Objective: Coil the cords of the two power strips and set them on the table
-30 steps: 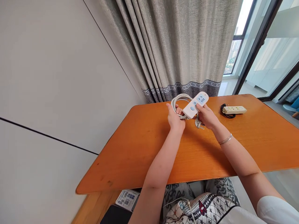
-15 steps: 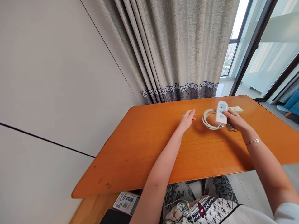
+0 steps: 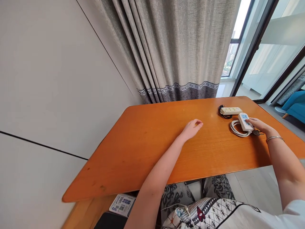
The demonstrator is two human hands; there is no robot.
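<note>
My right hand (image 3: pixel 259 125) grips a white power strip (image 3: pixel 243 118) with a blue socket face, at the right part of the table. Its white cord (image 3: pixel 235 130) is coiled at the strip's left side, and a dark plug (image 3: pixel 256 132) sticks out below my fingers. Just behind lies a cream power strip (image 3: pixel 230 110) with a black cord (image 3: pixel 225 116) bundled at its left end. Over the middle of the table is my left hand (image 3: pixel 192 128), holding nothing, its fingers loosely curved with a gap between thumb and fingers.
The orange wooden table (image 3: pixel 143 143) stretches across the view. Behind it hangs a grey curtain (image 3: pixel 186 47); a white wall panel (image 3: pixel 47 79) borders the left. A box with printed labels (image 3: pixel 122 204) sits below the front edge. A blue seat (image 3: pixel 295 105) is far right.
My right hand has carried the white power strip right and nearer to me, down to the tabletop. The cream strip and its black cord are now uncovered. The left hand's fingers have curled more.
</note>
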